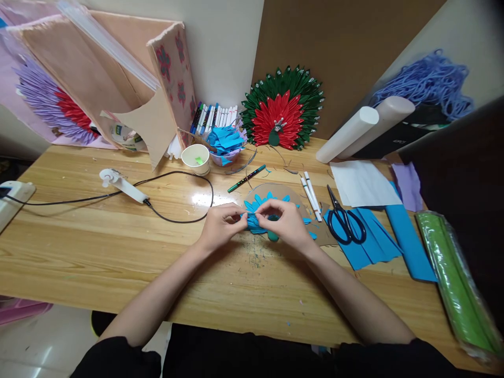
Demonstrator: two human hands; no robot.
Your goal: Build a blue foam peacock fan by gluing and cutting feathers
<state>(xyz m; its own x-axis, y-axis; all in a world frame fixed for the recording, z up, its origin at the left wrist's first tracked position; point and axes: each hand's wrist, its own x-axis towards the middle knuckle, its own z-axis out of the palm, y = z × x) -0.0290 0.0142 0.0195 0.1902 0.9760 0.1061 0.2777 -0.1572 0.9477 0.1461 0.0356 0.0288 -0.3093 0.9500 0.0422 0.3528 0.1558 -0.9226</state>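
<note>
My left hand [223, 224] and my right hand [284, 223] meet in front of me, thumb and forefinger pinched on each. Between the fingertips is a small blue paper piece [252, 213], mostly covered by the fingers. Just under and behind them lies a round cardboard base [301, 202] with blue paper petals [258, 200] fanned out on it. A dark green rounded shape [273, 235] shows below my right hand, partly hidden by it.
Right of the base lie black scissors [346, 224] on blue paper sheets [376, 236], and white markers [311, 197]. Behind are a green pen [247, 178], a paper cup [196, 159] and a finished red-and-green peacock [281, 110]. A corded glue gun [124, 186] lies left.
</note>
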